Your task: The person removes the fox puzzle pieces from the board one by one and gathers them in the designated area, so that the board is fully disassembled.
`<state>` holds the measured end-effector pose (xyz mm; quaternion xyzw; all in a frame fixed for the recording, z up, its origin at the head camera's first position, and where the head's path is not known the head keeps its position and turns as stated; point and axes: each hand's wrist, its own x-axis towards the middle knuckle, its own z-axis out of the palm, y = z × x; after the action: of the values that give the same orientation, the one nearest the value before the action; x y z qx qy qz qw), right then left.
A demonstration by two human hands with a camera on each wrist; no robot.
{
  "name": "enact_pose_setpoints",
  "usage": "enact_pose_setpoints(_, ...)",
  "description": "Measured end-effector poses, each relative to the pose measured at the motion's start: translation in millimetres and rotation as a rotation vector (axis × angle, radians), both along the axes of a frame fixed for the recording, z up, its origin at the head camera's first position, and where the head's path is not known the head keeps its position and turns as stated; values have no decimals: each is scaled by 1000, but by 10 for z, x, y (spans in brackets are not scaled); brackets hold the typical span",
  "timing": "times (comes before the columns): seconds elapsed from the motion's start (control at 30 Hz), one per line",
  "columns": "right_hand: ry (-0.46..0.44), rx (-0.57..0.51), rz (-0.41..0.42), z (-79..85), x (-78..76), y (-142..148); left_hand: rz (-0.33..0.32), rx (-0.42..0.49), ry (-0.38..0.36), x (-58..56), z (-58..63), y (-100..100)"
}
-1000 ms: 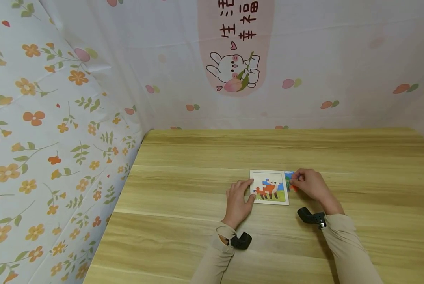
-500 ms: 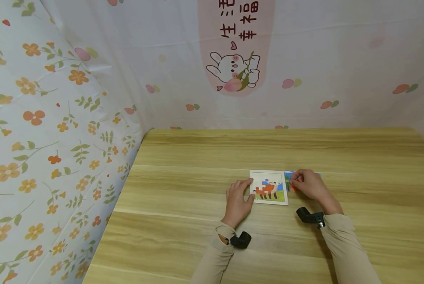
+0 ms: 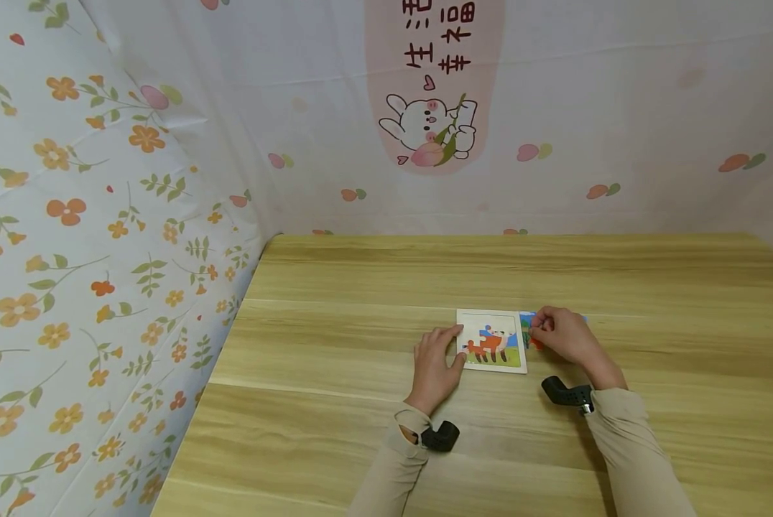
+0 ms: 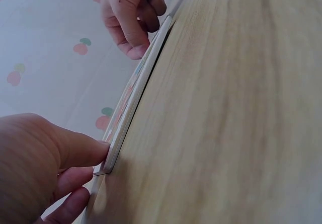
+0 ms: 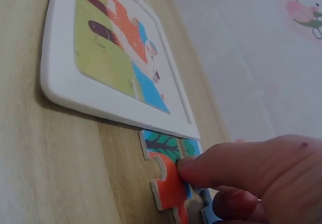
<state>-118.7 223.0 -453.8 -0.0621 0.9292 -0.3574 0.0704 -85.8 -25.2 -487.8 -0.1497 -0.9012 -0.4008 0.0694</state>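
A jigsaw puzzle board [image 3: 492,370] with a white frame lies on the table, partly filled with an orange fox-like animal, green grass and blue patches. My left hand [image 3: 434,366] rests at its left edge; in the left wrist view the thumb [image 4: 90,151] touches the frame's near corner. Against the board's right side lie loose puzzle pieces [image 5: 171,183] in orange, green and blue. My right hand [image 3: 567,336] is over them, its fingers curled, thumb and index finger pinching a piece. In the right wrist view the thumb [image 5: 221,166] covers part of it.
The wood-grain table [image 3: 335,330] extends around the board on all sides. A printed white cloth [image 3: 296,129] hangs behind it, and a floral cloth [image 3: 102,287] is at the left. Black wrist cameras [image 3: 564,393] sit on both wrists.
The board and left hand stay in place. A bit of blue piece now shows beyond the right hand, which was not visible a second ago; the right hand has barely shifted.
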Motion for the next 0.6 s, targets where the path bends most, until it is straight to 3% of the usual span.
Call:
enact_pose_setpoints(0.33,98,-16,-62,159,78,102,-6,-5,15,-5,2,7)
enact_pose_setpoints(0.6,48,-44,31,201,84,-32,-5,-2,27,-7,-6,-7)
